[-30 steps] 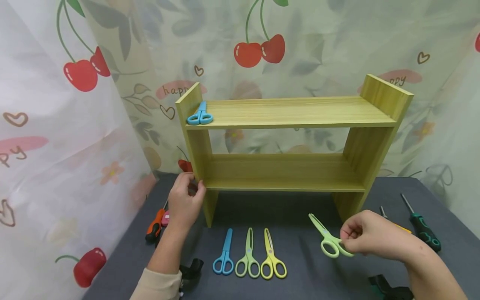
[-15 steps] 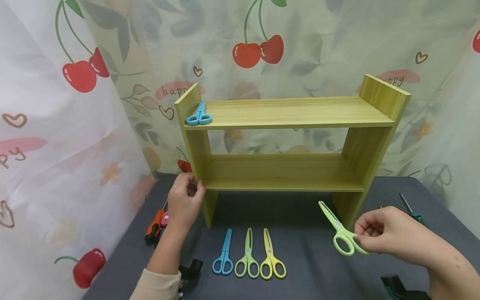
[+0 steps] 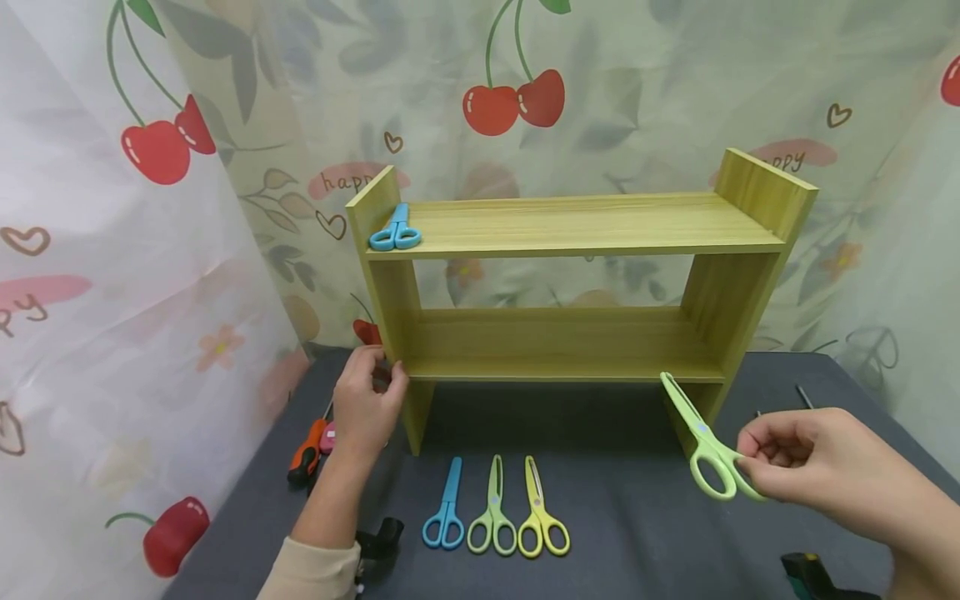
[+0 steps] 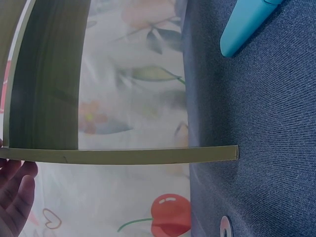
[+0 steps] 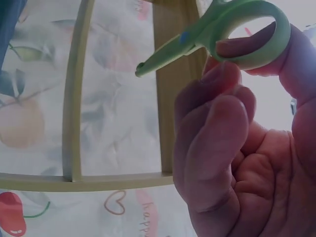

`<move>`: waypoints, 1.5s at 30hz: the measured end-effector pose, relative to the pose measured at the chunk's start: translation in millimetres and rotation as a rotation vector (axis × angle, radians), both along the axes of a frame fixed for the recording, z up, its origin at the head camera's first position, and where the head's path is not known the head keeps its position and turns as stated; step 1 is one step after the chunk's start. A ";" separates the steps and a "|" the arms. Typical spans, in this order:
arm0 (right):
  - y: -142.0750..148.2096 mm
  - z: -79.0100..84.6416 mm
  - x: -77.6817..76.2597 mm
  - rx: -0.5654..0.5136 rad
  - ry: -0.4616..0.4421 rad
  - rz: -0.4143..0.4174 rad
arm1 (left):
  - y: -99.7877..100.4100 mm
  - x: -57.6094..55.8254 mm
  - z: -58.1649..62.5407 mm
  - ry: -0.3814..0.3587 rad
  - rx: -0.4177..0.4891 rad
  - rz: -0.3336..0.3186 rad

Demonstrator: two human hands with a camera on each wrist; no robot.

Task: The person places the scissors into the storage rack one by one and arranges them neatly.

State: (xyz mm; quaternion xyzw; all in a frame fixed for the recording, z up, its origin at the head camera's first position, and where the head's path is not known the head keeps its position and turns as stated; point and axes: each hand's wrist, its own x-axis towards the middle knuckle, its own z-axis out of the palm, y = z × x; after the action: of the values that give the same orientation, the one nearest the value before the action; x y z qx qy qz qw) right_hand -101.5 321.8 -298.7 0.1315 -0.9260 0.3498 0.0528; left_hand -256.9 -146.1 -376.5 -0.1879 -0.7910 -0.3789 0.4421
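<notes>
Light green scissors (image 3: 702, 437) hang in the air before the right leg of the wooden shelf (image 3: 570, 227), blades tilted up to the left. My right hand (image 3: 817, 458) pinches them by one handle loop; in the right wrist view, the scissors (image 5: 197, 37) show above curled fingers. At the shelf's left side panel, my left hand (image 3: 367, 408) grips the edge near the lower board. Blue scissors (image 3: 444, 504), green scissors (image 3: 492, 508) and yellow scissors (image 3: 542, 508) lie in a row on the table. Another pair of blue scissors (image 3: 396, 229) rests on the top board's left end.
A dark cloth covers the table (image 3: 592, 517). Left of the shelf lies an orange and black screwdriver (image 3: 306, 457) beside a pink item (image 3: 327, 437). Tool shafts (image 3: 804, 397) show behind my right hand. Patterned curtains (image 3: 600, 100) hang behind and at both sides.
My right hand has moved right and slightly up, carrying the green scissors, whose tips now stand in front of the lower board's edge. The left hand stays at the shelf's side.
</notes>
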 end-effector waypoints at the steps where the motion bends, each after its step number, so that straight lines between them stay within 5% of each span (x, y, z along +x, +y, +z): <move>1: 0.5 0.5 1.4 -0.010 0.009 -0.011 | -0.1 -0.1 0.0 0.003 0.000 -0.001; 12: -0.4 7.4 14.7 -0.111 0.059 -0.156 | -0.2 0.8 0.2 0.005 0.000 -0.005; 27: 2.8 13.0 19.4 -0.285 0.239 -0.150 | 1.2 1.3 0.4 -0.008 0.005 0.000; 45: 0.1 43.2 9.0 -0.310 0.290 -0.244 | 0.4 0.5 0.2 -0.009 0.007 -0.006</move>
State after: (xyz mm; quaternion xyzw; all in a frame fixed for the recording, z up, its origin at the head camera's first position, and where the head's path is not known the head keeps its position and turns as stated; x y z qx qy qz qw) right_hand -92.5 322.0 -255.5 0.0577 -0.8530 0.4565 0.2465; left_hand -256.4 -145.7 -376.3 -0.1872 -0.7911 -0.3840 0.4379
